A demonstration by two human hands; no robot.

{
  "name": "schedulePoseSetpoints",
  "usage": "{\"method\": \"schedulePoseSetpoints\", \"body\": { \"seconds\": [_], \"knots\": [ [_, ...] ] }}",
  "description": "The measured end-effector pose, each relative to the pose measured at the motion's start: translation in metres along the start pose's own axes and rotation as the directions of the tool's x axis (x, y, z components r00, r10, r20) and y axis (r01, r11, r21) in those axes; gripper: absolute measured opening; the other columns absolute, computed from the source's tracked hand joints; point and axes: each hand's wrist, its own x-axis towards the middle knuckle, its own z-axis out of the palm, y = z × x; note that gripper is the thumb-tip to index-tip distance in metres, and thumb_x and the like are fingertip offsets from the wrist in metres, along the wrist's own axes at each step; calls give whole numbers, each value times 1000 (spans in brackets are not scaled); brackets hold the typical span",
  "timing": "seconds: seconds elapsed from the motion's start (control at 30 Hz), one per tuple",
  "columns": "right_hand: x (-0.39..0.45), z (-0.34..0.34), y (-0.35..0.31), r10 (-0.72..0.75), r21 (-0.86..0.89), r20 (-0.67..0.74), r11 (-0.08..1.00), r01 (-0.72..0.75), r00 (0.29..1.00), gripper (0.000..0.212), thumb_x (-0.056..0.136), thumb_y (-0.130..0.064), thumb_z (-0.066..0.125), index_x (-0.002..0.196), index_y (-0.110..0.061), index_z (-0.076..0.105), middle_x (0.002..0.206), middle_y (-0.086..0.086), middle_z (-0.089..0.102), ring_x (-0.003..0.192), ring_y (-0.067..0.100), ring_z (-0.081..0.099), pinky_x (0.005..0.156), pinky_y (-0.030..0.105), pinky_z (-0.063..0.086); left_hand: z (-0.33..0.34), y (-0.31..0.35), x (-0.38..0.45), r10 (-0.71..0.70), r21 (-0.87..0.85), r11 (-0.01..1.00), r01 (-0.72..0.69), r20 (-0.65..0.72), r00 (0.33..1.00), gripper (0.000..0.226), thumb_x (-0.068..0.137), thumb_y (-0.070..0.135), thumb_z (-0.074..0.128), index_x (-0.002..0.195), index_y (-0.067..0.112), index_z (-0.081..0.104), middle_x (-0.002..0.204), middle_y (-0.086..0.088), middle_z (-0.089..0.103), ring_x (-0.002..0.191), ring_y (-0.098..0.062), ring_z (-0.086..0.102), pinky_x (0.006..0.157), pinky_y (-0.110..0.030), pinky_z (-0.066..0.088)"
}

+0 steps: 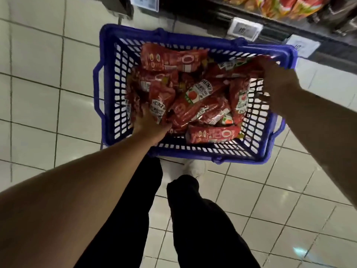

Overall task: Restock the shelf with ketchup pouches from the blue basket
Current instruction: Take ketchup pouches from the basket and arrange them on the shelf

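Picking step: left hand (pixel 148 120) gripping red foil Heinz ketchup pouch (pixel 159 105) inside blue slatted plastic basket (pixel 108 55); right hand (pixel 278 78) blurred, grip unclear. Next: lifting pouch toward dark shelf (pixel 289 26).

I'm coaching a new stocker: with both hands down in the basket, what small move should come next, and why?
Probably lift out the Heinz pouch under the left hand and carry it up to the shelf. Both hands are already among the pouches in the blue basket; the right hand is blurred, so its hold is unclear.
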Motion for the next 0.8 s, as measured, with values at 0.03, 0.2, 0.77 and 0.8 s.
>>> {"method": "schedulePoseSetpoints", "body": {
  "seconds": [0.03,0.2,0.77,0.8],
  "knots": [
    [3,9,-3,8,11,-28,1000,-7,1000,59,79,-60,62,124,-23,63,105,-6,70,80,12,65,79,34,58,7,-2,5,-4,33,999,4,-12,1000,118,76,55,78,159,20,1,164,-16,13,151,-37,16,122,-51,18],
    [12,31,-1,-39,24,-20,999,39,999,54,83,-51,66,125,-19,57,102,-3,70,79,13,69,70,33,60,16,-7,16,4,80,997,11,-189,982,107,70,48,86,151,15,24,153,-21,29,141,-42,33,118,-53,31],
    [-41,24,55,-10,429,240,898,-97,971,60,79,-7,66,136,-4,49,116,19,68,90,31,71,69,35,52,-31,-21,41,245,40,968,-249,94,965,59,68,43,89,119,21,69,107,-1,72,90,-15,65,74,-24,45],
    [-47,23,64,31,432,248,891,-139,968,60,79,-9,67,136,-3,49,115,19,69,89,31,73,72,38,53,-36,-22,39,251,19,967,-253,95,963,58,67,44,89,118,23,71,102,3,72,82,-8,63,69,-21,44]
  ]
}}
